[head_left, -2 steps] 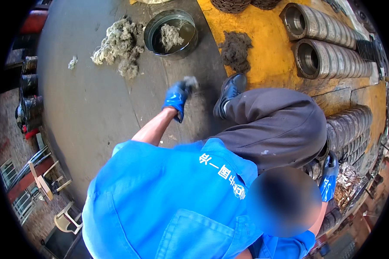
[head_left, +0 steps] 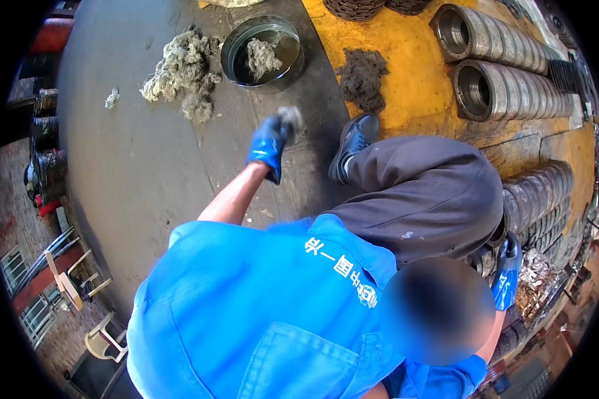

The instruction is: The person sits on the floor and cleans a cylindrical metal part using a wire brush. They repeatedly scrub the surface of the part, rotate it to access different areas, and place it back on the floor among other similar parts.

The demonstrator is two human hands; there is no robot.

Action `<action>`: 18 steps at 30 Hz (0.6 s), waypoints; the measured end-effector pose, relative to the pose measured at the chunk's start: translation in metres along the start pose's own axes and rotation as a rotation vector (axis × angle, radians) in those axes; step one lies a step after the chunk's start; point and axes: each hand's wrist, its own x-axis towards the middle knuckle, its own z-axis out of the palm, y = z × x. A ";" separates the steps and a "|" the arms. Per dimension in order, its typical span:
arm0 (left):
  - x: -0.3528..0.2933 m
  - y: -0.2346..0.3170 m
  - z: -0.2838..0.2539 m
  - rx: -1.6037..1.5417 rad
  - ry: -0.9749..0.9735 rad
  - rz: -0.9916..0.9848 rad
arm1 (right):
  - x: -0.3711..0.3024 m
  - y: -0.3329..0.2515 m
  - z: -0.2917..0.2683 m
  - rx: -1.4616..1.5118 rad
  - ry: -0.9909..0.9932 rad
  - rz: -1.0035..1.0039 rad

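My left hand (head_left: pixel 269 145), in a blue coated glove, is closed on a small grey wad of fibre waste (head_left: pixel 291 120) just above the dark floor sheet (head_left: pixel 160 153). Motion blurs the wad and fingertips. Ahead of it stands a round black metal basin (head_left: pixel 230 52) with dark liquid and a clump of pale fibre (head_left: pixel 262 57). A larger heap of grey-white fibre (head_left: pixel 183 66) lies left of the basin. At the right, my right hand (head_left: pixel 506 272), also gloved in blue, lies with fingers stretched beside my bent knee, holding nothing visible.
Heavy ribbed metal cylinders (head_left: pixel 512 93) lie on the yellow floor (head_left: pixel 412 73) at the right, with more ribbed parts (head_left: pixel 539 199) nearer. Dark fibre (head_left: pixel 363 80) lies beyond my shoe (head_left: pixel 361 143). Metal shavings (head_left: pixel 536 276) are beside my right hand; a pale chair (head_left: pixel 103 338) stands lower left.
My left hand has shifted slightly up and to the left with the fibre wad in it. My right hand stays where it was.
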 end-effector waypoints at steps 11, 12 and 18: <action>0.091 -0.021 -0.060 -0.532 0.159 -0.828 | 0.000 0.003 -0.004 0.027 0.054 -0.014; 0.090 -0.017 -0.051 -0.617 0.084 -0.875 | -0.007 0.010 -0.010 -0.031 0.041 -0.020; 0.142 -0.047 -0.027 -1.178 -0.244 -1.011 | -0.050 0.079 -0.030 -0.093 0.051 0.153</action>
